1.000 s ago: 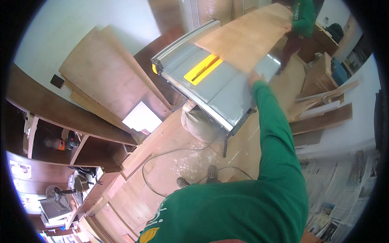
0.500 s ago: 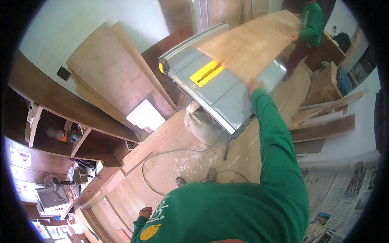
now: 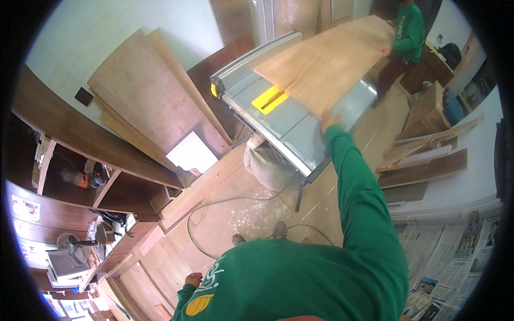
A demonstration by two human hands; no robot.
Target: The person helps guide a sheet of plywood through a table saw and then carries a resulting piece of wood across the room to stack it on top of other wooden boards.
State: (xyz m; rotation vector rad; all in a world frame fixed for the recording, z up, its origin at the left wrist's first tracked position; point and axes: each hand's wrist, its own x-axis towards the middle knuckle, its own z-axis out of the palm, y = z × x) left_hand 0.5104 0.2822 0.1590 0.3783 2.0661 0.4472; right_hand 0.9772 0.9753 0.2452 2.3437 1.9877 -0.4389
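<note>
One wide plywood panel [image 3: 326,59] is lying over the far part of the saw's grey tabletop [image 3: 302,142], its near edge crossing the yellow insert [image 3: 267,101] and its far end passing beyond the tabletop's far edge, where a co-worker's hand [image 3: 384,50] is holding its side. Twisting is looking like the main risk: the wearer's right hand [image 3: 328,120] is meeting only the near corner, so uneven force from the two people could be turning the panel askew to the rail [image 3: 257,53] along the tabletop's left edge. The insert's slot is running under the panel, and I cannot tell whether a blade is standing there; if one is spinning, a skewed panel could be binding. On the floor [image 3: 324,199], a cord [image 3: 230,200] is looping near the wearer's shoes [image 3: 279,230], and a snagged foot could be jerking the panel.

The right arm, in a green sleeve [image 3: 361,182], is crossing the tabletop's right edge nearly straight. Its fingers are blurring, so I cannot tell whether they are gripping or merely pressing. The left hand [image 3: 194,279] is hanging low, well apart from the tabletop, its fingers looking curled; whether anything is sitting inside, I cannot tell.
</note>
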